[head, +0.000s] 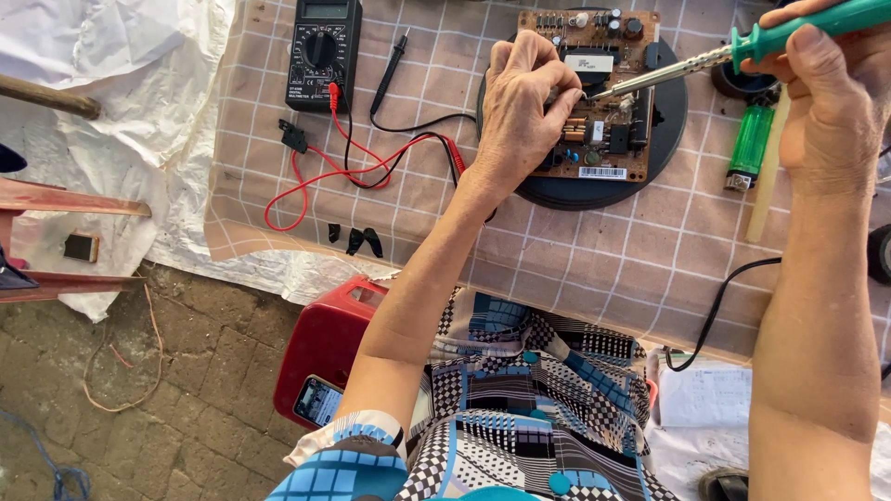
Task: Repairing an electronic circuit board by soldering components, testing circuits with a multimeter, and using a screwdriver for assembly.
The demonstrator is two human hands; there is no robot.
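- While the person is sitting close against the near table edge, a red stool (pixel 320 348) with a phone (pixel 317 401) on it is standing at the near left, within reach.
- Reaching forward, the left hand (pixel 524 107) is resting on the brown circuit board (pixel 594 93), its fingers curled and pinched at the spot being worked, probably steadying a part I cannot make out.
- Coming in from the right, the right hand (pixel 835 102) is closing fully round the green handle of the soldering iron (pixel 742 46), angling the tip down beside those fingertips.
- Lying on a round black base (pixel 566 190), the board is sitting raised off the checked cloth (pixel 594 260).
- Further left, a multimeter (pixel 323 51) is lying with its red and black leads (pixel 353 162) trailing loose.
- A green lighter (pixel 750 144) is lying just right of the base.
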